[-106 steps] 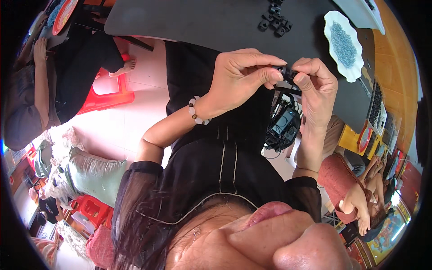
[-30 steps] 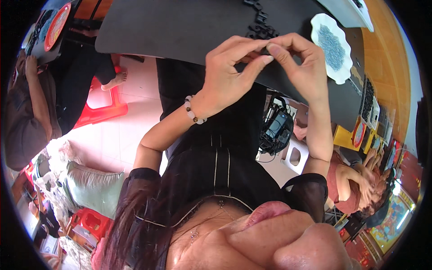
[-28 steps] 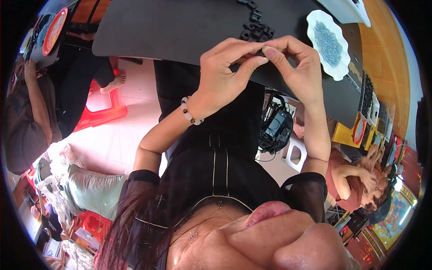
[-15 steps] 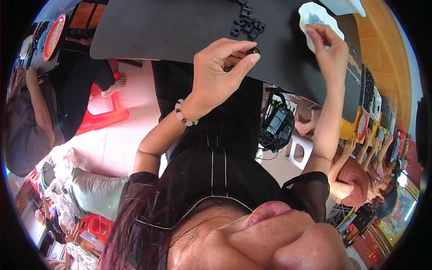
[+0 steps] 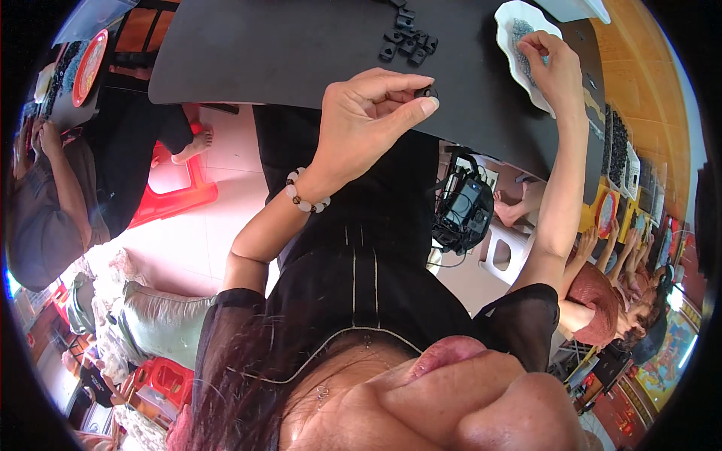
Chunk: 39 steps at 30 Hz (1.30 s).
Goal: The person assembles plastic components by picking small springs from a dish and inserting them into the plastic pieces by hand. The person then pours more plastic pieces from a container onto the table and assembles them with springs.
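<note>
Between thumb and fingers, my left hand (image 5: 361,120) grips a small black plastic part (image 5: 425,92) near the table's front edge. Over a white scalloped dish (image 5: 510,10) my right hand (image 5: 558,73) has its thumb and fingertips pinched together. Whatever sits between those fingertips is too small to make out. Small blue-grey pieces (image 5: 520,31) lie in the dish just beside the pinch. Several black plastic parts (image 5: 408,45) like the held one lie in a loose cluster on the table, beyond my left hand.
Both hands are above the dark table (image 5: 263,52). A white container (image 5: 575,9) stands at the far right. Below the table's edge is a black bag (image 5: 461,207) by a white stool (image 5: 504,255). Other people sit at left and right; a red stool (image 5: 177,199) is at left.
My right hand has shifted slightly, its pinched fingertips now by the small pieces in the dish. The dish has moved a little left. My left hand keeps hold of the black part.
</note>
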### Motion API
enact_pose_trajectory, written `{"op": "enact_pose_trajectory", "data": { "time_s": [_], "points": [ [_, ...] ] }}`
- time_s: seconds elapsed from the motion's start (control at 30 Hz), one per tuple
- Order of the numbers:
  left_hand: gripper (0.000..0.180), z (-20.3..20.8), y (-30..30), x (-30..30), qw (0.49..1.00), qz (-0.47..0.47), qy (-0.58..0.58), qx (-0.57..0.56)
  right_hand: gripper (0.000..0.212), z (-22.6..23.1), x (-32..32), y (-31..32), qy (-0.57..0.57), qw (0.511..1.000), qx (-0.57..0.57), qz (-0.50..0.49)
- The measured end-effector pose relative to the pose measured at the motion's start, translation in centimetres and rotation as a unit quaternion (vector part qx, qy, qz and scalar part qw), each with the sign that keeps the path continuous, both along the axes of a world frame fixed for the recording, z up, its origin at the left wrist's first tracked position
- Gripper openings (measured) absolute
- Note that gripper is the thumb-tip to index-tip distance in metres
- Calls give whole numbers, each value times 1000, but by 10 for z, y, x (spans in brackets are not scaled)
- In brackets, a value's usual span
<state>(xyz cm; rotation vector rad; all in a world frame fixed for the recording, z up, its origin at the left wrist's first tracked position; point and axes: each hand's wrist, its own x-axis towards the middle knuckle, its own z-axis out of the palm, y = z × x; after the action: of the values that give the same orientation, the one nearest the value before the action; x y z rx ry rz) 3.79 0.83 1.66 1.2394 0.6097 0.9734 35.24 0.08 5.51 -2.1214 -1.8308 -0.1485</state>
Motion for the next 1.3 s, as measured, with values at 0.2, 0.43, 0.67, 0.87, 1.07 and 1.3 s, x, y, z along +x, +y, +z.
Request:
{"op": "enact_pose_trajectory", "data": {
  "time_s": [0.2,0.43,0.67,0.87,1.07,1.3],
  "points": [
    [23,1,0,0,1000,-9,8,3,16,15,-9,-13,51,998,2,27],
    [23,2,-2,1,1000,-13,14,8,14,9,-13,-7,-24,998,-61,-15],
    [22,-1,-2,2,1000,-22,2,-12,14,11,-12,-13,15,998,-45,29],
    [22,-1,-3,4,1000,-16,4,-4,18,11,-14,-7,-9,992,-116,-51],
    [22,0,-2,3,1000,-25,8,-6,18,6,12,-6,110,994,20,-13],
    [20,3,-1,4,999,-26,-12,-20,23,4,18,-12,450,892,22,47]
  ]
}}
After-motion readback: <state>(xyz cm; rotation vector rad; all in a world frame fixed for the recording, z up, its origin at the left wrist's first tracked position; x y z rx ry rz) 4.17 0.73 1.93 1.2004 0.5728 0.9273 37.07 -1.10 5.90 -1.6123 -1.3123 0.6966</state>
